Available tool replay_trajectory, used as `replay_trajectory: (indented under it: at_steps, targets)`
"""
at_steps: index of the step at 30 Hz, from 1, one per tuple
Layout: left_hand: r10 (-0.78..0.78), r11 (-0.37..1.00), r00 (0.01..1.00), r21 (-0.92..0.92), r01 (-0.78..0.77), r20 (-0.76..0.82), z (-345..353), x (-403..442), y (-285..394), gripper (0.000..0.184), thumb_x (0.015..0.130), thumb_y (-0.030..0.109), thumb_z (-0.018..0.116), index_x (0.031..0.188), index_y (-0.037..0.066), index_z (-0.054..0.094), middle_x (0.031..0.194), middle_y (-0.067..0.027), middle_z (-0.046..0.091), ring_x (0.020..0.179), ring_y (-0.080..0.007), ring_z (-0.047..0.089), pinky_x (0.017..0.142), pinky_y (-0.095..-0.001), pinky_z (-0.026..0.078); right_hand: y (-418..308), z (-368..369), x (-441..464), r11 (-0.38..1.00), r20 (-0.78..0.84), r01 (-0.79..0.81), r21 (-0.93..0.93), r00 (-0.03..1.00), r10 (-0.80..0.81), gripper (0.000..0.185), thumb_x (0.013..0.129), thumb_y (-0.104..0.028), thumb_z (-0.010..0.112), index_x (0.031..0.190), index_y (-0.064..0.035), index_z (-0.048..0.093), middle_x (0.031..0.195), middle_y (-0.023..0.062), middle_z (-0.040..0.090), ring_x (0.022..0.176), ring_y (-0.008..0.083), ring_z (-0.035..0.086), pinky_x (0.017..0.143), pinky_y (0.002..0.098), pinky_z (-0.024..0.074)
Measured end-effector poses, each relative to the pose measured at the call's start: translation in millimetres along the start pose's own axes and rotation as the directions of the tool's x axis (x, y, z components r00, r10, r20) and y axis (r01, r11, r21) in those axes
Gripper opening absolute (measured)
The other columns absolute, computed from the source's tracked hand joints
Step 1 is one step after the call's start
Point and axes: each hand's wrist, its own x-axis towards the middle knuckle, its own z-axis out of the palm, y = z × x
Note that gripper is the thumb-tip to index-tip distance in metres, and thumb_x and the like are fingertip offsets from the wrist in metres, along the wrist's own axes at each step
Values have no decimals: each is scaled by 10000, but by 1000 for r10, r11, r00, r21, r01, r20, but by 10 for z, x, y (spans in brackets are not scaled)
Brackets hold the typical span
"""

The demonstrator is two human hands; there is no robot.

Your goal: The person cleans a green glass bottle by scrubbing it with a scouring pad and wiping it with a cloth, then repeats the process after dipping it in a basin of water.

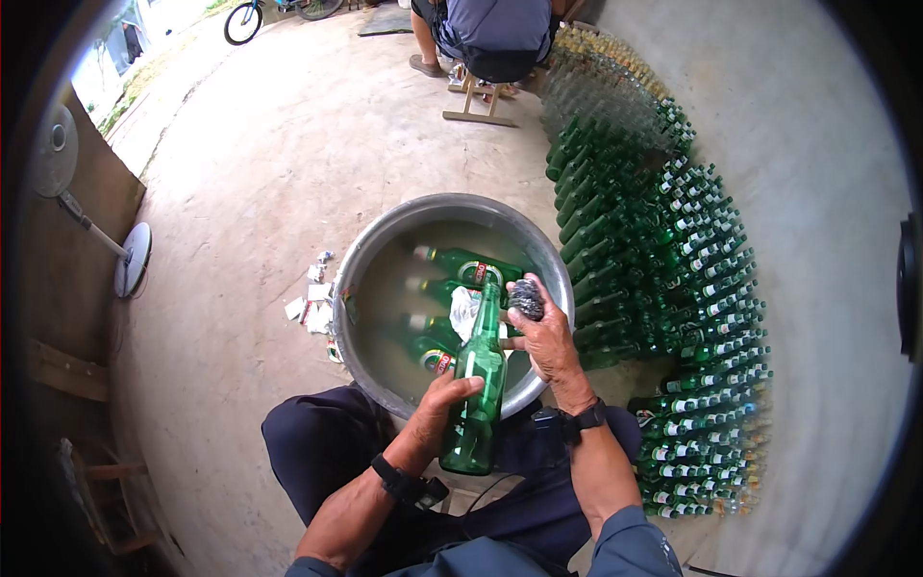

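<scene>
My left hand (438,406) is closed around the lower body of a green glass bottle (477,380). The bottle is tilted over the near side of a metal basin (358,252), neck pointing away from me. A dark, shiny scouring pad (526,299) sits in the fingers of my right hand (550,344), just right of the bottle's neck. Murky water fills the basin, and several labelled green bottles (490,264) lie partly sunk in it. A crumpled white piece (463,313) shows just left of the held bottle's neck; I cannot tell whether it touches the bottle.
Rows of green bottles (615,221) cover the floor to the right, with clear ones (606,101) farther back. Torn label scraps (315,303) lie left of the basin. A person (495,34) sits on a wooden stool ahead. A fan (133,258) stands at left.
</scene>
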Motion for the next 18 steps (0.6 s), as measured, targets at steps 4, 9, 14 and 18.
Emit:
replay_trajectory:
  at_steps: [4,9,14,18]
  targets:
    - [-6,990,999,-139,11,37,-145,67,-9,498,903,384,626,1181,-30,628,974,-161,709,809,-257,716,723,-356,595,-29,-89,-41,937,-65,158,-311,980,-187,712,912,36,621,1541,-79,307,1200,117,592,805,150,689,579,271,614]
    - [-51,982,999,-184,52,7,-99,12,30,539,921,398,602,1234,-40,603,1031,-185,710,842,-290,725,759,-393,606,-67,-36,-77,929,37,144,-342,989,-140,474,906,-61,722,1345,-50,545,959,33,652,732,95,641,511,226,547]
    - [-46,984,998,-168,52,40,-60,-11,48,552,914,401,606,1241,-43,591,1026,-195,705,842,-292,727,753,-388,609,-22,3,-140,900,213,198,-389,969,-122,506,943,-248,747,1342,-9,547,1087,74,662,884,130,639,768,264,550]
    - [-67,981,996,-177,78,65,-69,-19,85,560,907,398,607,1236,-55,589,1025,-194,703,830,-288,725,753,-391,608,39,10,-143,876,234,241,-417,960,-153,646,964,-324,711,1457,13,465,1371,164,553,1165,200,589,1021,321,468]
